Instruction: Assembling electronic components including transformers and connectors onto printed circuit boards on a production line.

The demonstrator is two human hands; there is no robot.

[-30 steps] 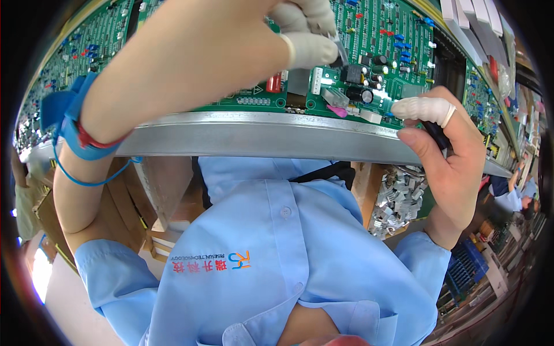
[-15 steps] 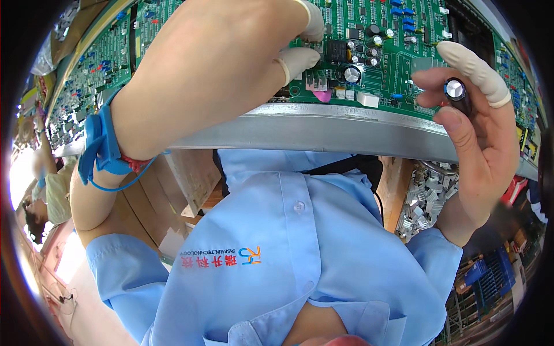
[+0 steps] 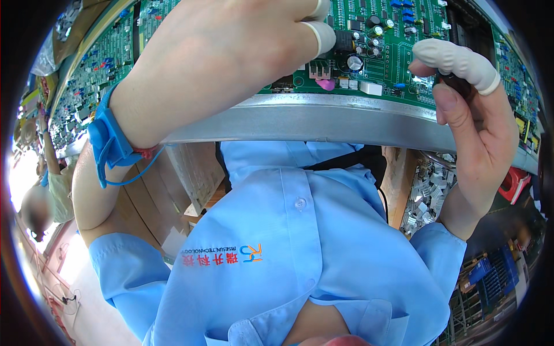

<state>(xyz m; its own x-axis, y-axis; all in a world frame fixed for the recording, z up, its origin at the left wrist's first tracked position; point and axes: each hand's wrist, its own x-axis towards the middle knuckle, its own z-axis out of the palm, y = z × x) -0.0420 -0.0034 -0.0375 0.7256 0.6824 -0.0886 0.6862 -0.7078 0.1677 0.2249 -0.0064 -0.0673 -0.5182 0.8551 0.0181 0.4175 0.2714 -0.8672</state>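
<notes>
My right hand [image 3: 476, 95] pinches a dark cylindrical capacitor [image 3: 457, 85] between the thumb and fingers, over the right part of a green circuit board [image 3: 398, 62]; one finger wears a white finger cot. My left hand [image 3: 271, 34], with white finger cots and a blue wrist strap [image 3: 109, 135], bends over the board beside a black block-shaped component [image 3: 344, 41]. Its fingers are curled in, and whatever lies between them is hidden. Near them stand a large round capacitor [image 3: 354, 62], a metal heat sink [image 3: 319, 70] with a pink blob [image 3: 326, 85], and a white block [image 3: 370, 88].
A grey metal rail [image 3: 311, 118] runs along the near edge of the boards. More populated boards [image 3: 95, 81] lie at the left. Below right is a heap of small metal parts [image 3: 424, 193], with a red object [image 3: 513, 185] beyond. Another person [image 3: 57, 196] is at far left.
My right fingers have closed further around the capacitor and tipped it, so its silver top no longer shows. My left hand has shifted slightly right, its fingertips now against the black component.
</notes>
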